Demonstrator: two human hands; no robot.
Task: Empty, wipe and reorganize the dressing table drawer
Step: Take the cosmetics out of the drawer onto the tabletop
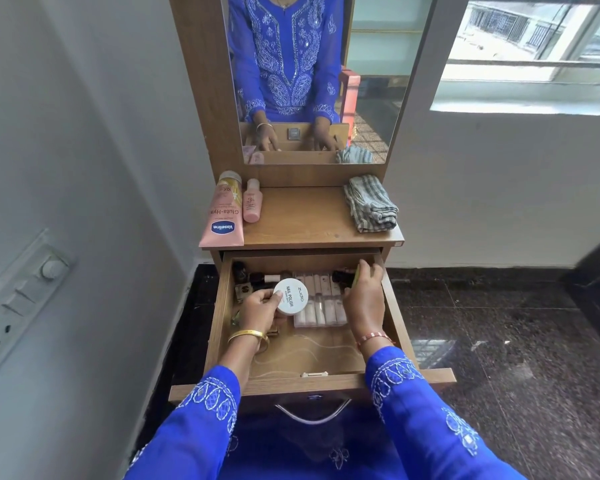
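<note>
— Drawer [394,317]?
— Pulled out at 6 o'clock below the worktop [309,216], crowded along the back with small dark bottles [253,277] and a clear case of pale tubes [321,301]

— Left hand [260,306]?
— Inside the drawer at 9 o'clock, grip clamped on a round white nail polish tub [291,295], lid facing up, gold bangle [246,336] at the wrist

— Right hand [364,296]?
— At 1 o'clock in the drawer's back right corner, fingers curled round a yellowish thing, mostly hidden, cannot tell what

— On the worktop?
— Pink Vaseline tube [222,216] lying at 9 o'clock, a smaller pink bottle [252,201] just beside it; folded striped cloth [371,207] at 3 o'clock; mirror [378,81] upright behind at 12
</note>
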